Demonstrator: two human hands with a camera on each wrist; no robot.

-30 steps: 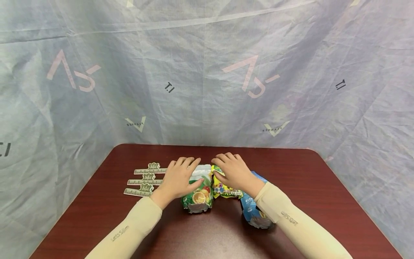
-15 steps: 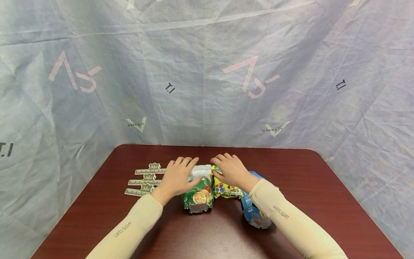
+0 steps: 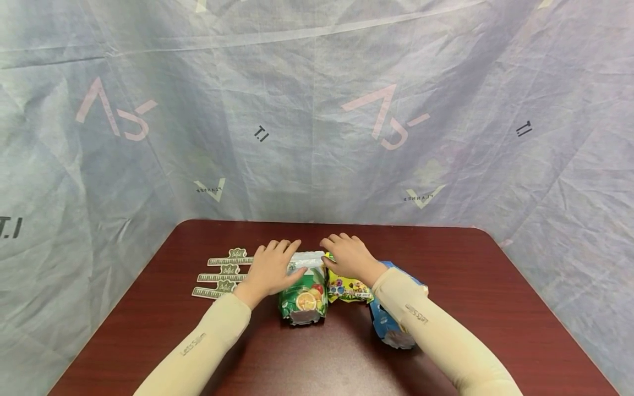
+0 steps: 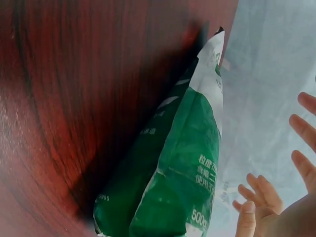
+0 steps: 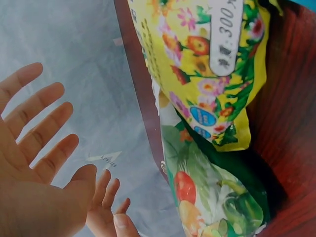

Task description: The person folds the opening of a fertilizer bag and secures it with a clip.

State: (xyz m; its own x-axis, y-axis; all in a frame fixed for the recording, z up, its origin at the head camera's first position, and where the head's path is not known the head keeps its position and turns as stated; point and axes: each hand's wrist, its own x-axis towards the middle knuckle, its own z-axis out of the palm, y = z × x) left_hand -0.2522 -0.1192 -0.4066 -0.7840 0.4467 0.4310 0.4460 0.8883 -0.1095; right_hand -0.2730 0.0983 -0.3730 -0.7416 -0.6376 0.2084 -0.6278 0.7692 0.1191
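From my station I read both hands as unloaded; the left hand [image 3: 268,270] and right hand [image 3: 350,257] have fingers extended and spread, holding nothing, at centre frame; the green pouch [image 3: 303,297] lies at lower centre, the yellow packet [image 3: 345,287] just right of it, the blue pouch [image 3: 382,323] farther right, partly hidden by a sleeve [image 3: 421,319].

I judge the green pouch moderately heavy, soft, its film slightly slippery; I would grip the full body from both sides, not the flat pale top; the yellow packet is probably lighter and pliable, best pinched at its side edges; neither looks fragile.

Legible text: "500g" and Chinese characters on the green pouch, lower part of the left wrist view; "300" on the yellow packet's white label, top of the right wrist view; mirrored "PLANNER" on the backdrop [image 3: 312,165].
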